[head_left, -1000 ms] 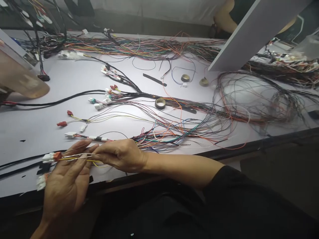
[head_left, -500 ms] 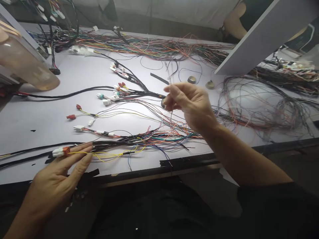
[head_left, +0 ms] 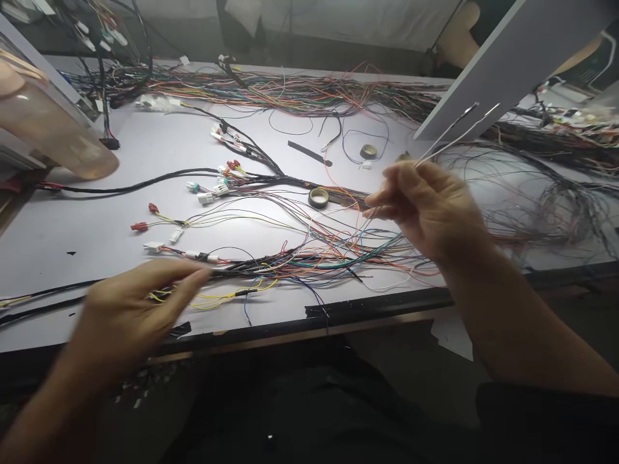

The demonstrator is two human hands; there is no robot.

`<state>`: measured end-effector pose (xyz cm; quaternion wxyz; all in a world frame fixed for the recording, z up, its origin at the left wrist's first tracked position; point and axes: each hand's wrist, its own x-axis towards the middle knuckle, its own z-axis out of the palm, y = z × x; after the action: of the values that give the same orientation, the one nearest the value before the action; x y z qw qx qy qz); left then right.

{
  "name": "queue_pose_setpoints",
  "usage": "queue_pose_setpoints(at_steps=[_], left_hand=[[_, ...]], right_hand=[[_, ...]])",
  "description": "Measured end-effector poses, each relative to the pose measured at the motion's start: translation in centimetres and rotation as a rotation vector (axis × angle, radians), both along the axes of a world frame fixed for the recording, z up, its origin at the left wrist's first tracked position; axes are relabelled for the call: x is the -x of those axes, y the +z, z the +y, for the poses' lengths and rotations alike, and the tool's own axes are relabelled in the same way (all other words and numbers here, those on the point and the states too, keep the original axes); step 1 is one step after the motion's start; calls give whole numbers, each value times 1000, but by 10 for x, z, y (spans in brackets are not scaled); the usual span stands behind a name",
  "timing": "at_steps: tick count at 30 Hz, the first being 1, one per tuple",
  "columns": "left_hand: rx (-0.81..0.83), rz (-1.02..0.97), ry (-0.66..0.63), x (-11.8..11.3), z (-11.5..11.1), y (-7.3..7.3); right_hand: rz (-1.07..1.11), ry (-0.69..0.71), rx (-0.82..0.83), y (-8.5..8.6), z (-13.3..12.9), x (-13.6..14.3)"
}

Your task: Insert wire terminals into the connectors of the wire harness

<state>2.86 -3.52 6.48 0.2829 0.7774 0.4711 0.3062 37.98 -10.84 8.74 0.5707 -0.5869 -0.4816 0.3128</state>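
Observation:
My right hand [head_left: 425, 206] is pinched on thin wires [head_left: 447, 136], whose two terminal ends stick up past the fingers. My left hand [head_left: 140, 309], slightly blurred, hovers over the black cables near the front edge, fingers stretched and thumb apart, covering part of the yellow wires [head_left: 217, 298]. Between the hands lies a bundle of loose coloured wires [head_left: 314, 261]. White connectors [head_left: 153, 247] and red connectors [head_left: 139, 227] lie beyond my left hand. A taped black harness [head_left: 294, 182] runs across the middle, with a tape roll [head_left: 318, 198] beside it.
Long wire bundles [head_left: 309, 90] stretch along the back of the table [head_left: 164, 142]. A slanted grey panel [head_left: 478, 71] stands at the right, near a coil of wires [head_left: 546, 200]. Another tape roll [head_left: 368, 151] lies behind. A clear plastic bottle-like object [head_left: 58, 129] juts in at left.
My right hand has moved right, and the wire ends in it now show clearly. My left hand has shifted right and up, now covering the white and orange connector.

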Motion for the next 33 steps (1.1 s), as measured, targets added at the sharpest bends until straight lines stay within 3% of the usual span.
queue_pose_setpoints(at_steps=[4,6,8,12,16,20,25,28,33], left_hand=[[-87,14,-411,-82,-3,-21],[-141,90,-526,-111,-7,-39],[-203,211,-564,-128,-13,-52],[-306,377,-496,-136,-23,-58],[-279,452,-510,-137,-23,-55],[-233,447,-532,-134,-22,-55],[-179,375,-576,-134,-17,-51],[-125,458,-555,-142,-11,-45],[-186,641,-635,-157,-4,-38]], right_hand=[[39,24,42,-3,-13,1],[82,22,36,-3,-22,2],[127,33,6,-1,-31,1],[201,79,-23,-3,-47,-4],[325,86,-38,-16,-51,-11],[409,25,-18,-28,-50,-16],[442,-59,-9,-32,-46,-22],[460,-112,-10,-32,-41,-22],[458,-142,-15,-35,-35,-19]])
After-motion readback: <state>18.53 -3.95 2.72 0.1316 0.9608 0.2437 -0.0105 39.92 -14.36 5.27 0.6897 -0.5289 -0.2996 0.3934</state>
